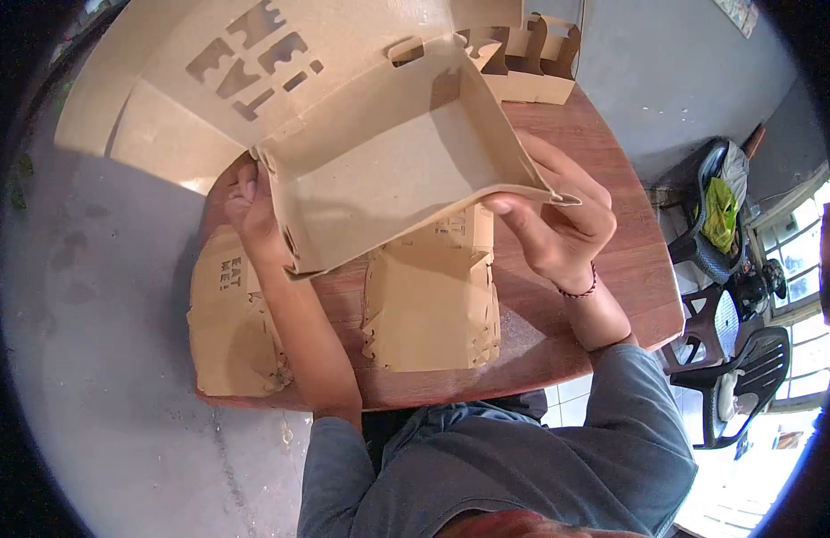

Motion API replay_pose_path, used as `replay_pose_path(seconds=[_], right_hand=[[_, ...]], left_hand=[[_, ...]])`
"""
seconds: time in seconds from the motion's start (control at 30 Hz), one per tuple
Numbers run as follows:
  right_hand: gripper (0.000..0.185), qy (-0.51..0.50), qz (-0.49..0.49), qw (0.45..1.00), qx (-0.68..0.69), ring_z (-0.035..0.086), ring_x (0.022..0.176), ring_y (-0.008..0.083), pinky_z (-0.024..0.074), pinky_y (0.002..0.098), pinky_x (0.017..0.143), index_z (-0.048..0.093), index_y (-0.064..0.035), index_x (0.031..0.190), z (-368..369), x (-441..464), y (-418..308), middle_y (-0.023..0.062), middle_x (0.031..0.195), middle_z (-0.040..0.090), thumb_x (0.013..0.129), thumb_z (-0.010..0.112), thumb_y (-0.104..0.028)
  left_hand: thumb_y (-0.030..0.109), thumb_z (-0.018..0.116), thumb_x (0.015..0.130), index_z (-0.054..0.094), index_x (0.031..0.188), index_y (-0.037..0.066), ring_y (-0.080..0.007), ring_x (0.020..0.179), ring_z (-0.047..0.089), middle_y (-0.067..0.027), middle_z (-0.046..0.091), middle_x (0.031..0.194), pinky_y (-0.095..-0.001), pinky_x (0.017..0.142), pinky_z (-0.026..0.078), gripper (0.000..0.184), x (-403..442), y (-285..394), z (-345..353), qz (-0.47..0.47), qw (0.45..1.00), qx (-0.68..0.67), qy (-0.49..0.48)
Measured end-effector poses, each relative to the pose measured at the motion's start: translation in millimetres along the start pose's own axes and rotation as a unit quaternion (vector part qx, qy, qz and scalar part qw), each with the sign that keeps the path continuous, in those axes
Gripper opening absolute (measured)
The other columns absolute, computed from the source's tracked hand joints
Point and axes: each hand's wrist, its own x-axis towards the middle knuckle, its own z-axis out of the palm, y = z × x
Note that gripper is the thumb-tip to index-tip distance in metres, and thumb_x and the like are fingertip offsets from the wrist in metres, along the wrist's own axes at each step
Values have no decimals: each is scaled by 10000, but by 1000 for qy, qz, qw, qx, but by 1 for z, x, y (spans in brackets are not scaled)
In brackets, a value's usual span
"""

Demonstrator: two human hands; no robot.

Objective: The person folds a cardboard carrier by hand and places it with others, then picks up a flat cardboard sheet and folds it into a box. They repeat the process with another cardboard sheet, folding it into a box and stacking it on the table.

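Observation:
A brown cardboard box point(379, 175) is held up above the table, tilted so that its inside faces me. Its raised lid point(173, 108) spreads to the upper left, with "EAT ME!" cut out of it. My left hand point(252, 208) grips the box's left side near the hinge, some fingers hidden behind the wall. At the right front corner, my right hand point(567, 220) is closed on the box, thumb on the edge and fingers around the side wall. Below the box lie flat cardboard blanks point(433, 309), and more flat blanks point(231, 327) rest by my left forearm.
Folded cardboard holders with compartments point(531, 72) stand at the far end of the reddish wooden table point(603, 278). Dark plastic chairs point(742, 381) are to the right, one bearing a yellow-green bag point(720, 215). A grey wall point(652, 99) rises behind the table.

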Motion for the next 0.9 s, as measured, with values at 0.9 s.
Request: replay_pose_path(seconds=[0.9], right_hand=[[208,-42,-211,963,-163,678,659,151,545,274,488,756,-78,922,9,-5,14,57,928,717,716,758,-52]], left_hand=[[236,662,1006,654,1130,-18,-95,918,623,-55,688,961,-233,808,494,283,-40,19,85,-116,958,166,-205]])
